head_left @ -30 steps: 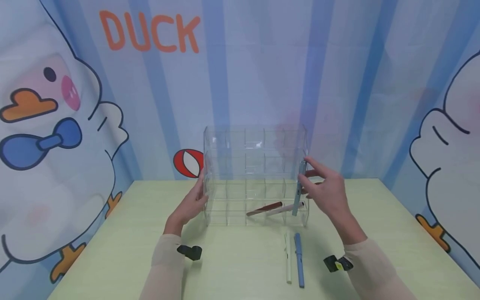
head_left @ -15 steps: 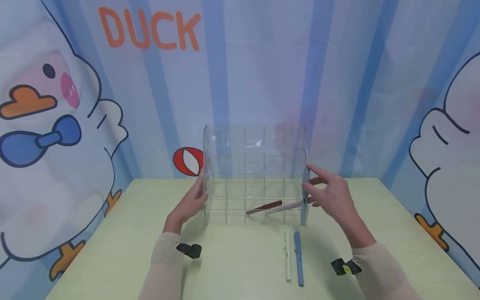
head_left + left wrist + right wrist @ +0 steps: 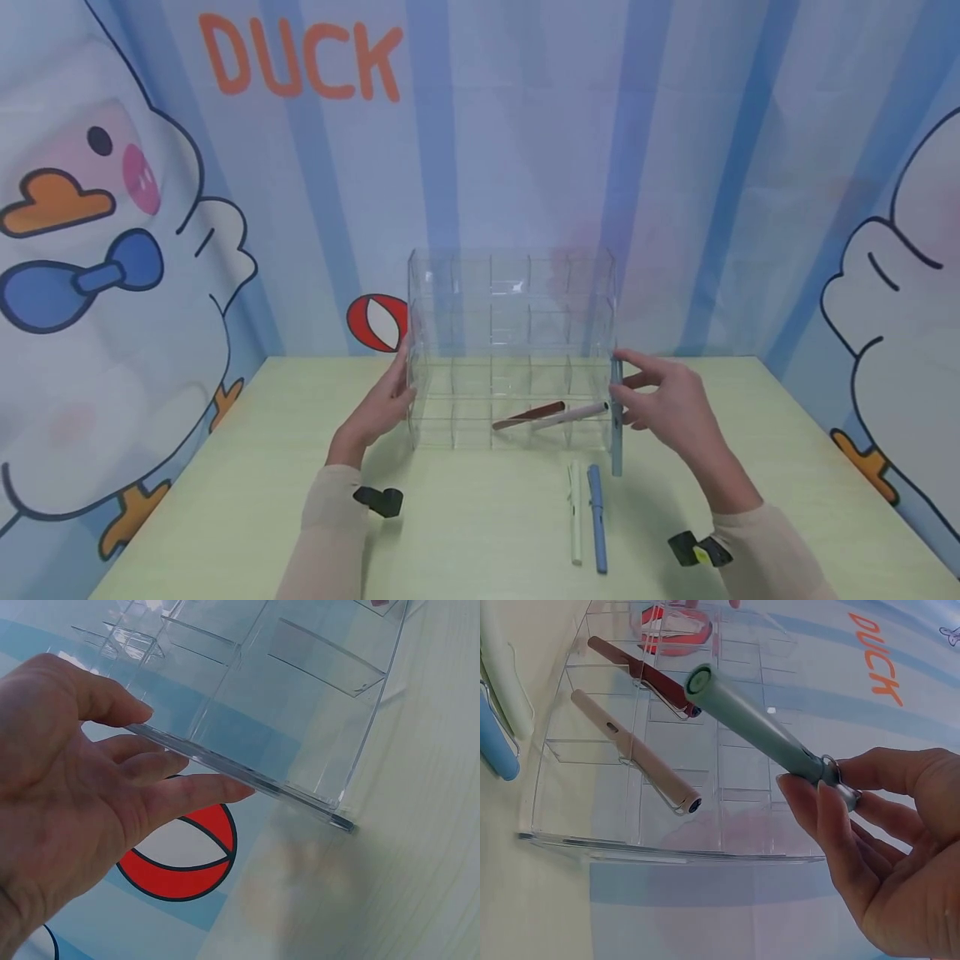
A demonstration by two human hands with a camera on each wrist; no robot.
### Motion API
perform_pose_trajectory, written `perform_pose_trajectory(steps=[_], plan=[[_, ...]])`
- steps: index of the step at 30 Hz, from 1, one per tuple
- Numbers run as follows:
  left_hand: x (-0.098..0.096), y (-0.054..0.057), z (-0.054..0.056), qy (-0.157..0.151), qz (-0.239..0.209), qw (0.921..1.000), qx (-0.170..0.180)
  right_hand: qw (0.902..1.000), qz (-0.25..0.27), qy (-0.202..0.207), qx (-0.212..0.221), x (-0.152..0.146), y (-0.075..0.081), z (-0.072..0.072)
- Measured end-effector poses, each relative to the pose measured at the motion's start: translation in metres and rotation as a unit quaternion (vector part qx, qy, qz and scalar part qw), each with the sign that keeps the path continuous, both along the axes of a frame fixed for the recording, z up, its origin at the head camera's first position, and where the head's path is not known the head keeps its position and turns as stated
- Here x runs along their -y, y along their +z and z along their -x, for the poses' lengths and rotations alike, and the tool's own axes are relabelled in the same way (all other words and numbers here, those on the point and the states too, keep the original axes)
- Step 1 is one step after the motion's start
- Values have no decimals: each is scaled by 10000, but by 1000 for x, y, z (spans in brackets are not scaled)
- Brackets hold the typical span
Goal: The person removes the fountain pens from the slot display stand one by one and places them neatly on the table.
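A clear pen organizer with several compartments stands upright on the table. My left hand grips its left side; in the left wrist view the thumb and fingers lie on either side of the panel edge. In my right hand, a blue-green fountain pen is pinched near its clip end. From the head view that pen hangs nearly vertical at the organizer's right edge. Inside the organizer's lower part, a dark red pen and a pale pinkish pen lie slanted.
On the table in front of the organizer lie a pale green pen and a blue pen, side by side. A cloth backdrop with duck drawings hangs behind and at both sides.
My right hand has moved down and slightly right with the blue-green pen, from in front of the right compartments to the organizer's right edge. My left hand stays in place.
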State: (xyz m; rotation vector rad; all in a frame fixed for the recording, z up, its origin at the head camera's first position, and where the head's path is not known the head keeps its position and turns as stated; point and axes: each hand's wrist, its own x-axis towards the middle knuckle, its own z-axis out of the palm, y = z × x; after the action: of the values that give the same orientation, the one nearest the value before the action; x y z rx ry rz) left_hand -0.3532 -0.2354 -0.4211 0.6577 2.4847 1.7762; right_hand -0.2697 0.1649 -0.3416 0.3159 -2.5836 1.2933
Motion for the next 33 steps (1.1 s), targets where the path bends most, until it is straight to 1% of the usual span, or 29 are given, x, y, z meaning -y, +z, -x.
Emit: perform_pose_trajectory(steps=[3,8,16,19,27,29,33], plan=[[0,0,1,11,27,10000,-32,9996,-63,14,270,0,1,-2],[0,1,0,22,18,10000,-19,9964,-184,166,817,4,1,-5],[1,1,-2,55,37,10000,37,9938,-317,264,1032,7,0,-9],[1,0,-2,54,46,10000,38,9919,-361,332,1176,6,-2,-9],[1,-3,0,71,29,9999,71,9793,-783,643,1751,6,-17,-6],[1,-3,0,17,13,10000,57,9764,-868,678,1859,6,-19,-6],[0,-1,1,7,-43,10000,5,9719,-985,709,2017,8,-24,-4]])
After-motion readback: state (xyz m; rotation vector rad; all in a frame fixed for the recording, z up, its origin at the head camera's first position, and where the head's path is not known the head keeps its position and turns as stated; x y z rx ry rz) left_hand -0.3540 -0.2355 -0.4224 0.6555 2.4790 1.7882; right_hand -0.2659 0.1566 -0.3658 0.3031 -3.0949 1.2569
